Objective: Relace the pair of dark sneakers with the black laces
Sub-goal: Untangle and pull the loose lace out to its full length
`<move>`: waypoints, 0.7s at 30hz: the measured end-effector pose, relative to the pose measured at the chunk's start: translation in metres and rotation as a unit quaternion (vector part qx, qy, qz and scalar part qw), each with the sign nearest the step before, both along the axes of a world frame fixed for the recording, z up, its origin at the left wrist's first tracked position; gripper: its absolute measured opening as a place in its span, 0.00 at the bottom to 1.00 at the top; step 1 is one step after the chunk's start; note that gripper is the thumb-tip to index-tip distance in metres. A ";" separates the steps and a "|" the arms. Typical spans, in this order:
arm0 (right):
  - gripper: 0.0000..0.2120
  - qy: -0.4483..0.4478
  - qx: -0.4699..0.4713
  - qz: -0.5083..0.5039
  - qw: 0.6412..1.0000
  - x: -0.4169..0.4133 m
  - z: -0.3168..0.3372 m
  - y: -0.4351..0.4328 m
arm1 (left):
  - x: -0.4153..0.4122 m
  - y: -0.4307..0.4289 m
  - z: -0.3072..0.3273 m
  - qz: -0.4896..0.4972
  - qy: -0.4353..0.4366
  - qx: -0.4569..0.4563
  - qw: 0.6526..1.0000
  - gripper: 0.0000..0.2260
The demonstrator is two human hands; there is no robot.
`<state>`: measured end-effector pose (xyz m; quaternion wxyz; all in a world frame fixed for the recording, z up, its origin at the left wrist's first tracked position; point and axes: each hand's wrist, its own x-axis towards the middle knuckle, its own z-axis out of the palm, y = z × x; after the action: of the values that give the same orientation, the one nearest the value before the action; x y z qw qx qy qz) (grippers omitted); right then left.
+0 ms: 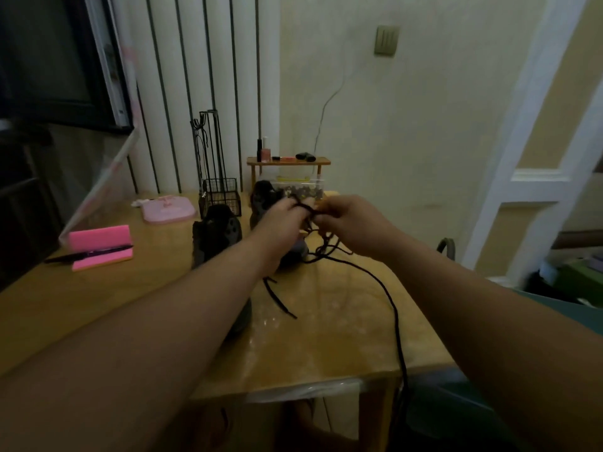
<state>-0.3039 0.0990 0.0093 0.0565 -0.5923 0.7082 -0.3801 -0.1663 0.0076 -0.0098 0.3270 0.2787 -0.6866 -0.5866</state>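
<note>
Two bare forearms reach over a wooden table (326,347). The left hand (283,220) and right hand (341,216) meet close together, fingers curled and pinching a tangled black lace (390,298). Its tail crosses the table and drops off the front edge. One dark sneaker (216,234) stands left of the hands, and a second sneaker (262,195) is partly hidden behind them. The lace looks light, limp and quick to snag, so it is probably best gripped near its stiffer tip.
</note>
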 end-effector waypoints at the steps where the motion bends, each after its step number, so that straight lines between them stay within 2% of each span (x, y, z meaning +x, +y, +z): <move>1: 0.06 0.008 -0.013 0.004 1.000 0.003 0.003 -0.003 | -0.002 0.005 -0.001 -0.022 -0.017 -0.016 0.999 0.16; 3: 0.04 0.008 -0.020 -0.001 1.000 0.004 0.004 -0.005 | -0.003 0.013 0.002 -0.034 -0.021 -0.032 0.999 0.16; 8: 0.03 -0.003 -0.036 -0.026 0.999 0.004 -0.008 -0.003 | -0.010 0.017 0.001 0.036 -0.050 -0.095 0.994 0.09; 12: 0.06 -0.003 -0.014 -0.049 0.999 0.007 -0.020 -0.009 | -0.016 0.016 0.001 0.101 -0.029 -0.084 0.991 0.12; 13: 0.06 -0.013 -0.002 -0.051 0.999 0.004 -0.025 -0.009 | -0.016 0.013 0.005 0.130 -0.006 -0.057 0.990 0.14; 15: 0.04 -0.016 0.035 -0.052 0.998 -0.006 -0.040 -0.006 | -0.013 0.000 0.018 0.167 0.094 0.043 0.981 0.15; 18: 0.05 0.001 0.117 -0.064 0.991 -0.027 -0.066 0.001 | 0.001 -0.017 0.045 0.120 0.263 0.172 0.942 0.15; 20: 0.08 0.037 0.154 -0.088 0.983 -0.038 -0.077 -0.001 | 0.010 -0.023 0.059 0.085 0.317 0.220 0.919 0.12; 21: 0.10 0.055 0.161 -0.101 0.980 -0.040 -0.080 -0.003 | 0.012 -0.023 0.062 0.086 0.311 0.216 0.922 0.12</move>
<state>-0.3444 0.0964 -0.0711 0.0733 -0.5210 0.8183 -0.2315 -0.1547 -0.0151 0.0527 0.5048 0.2039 -0.3806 -0.7475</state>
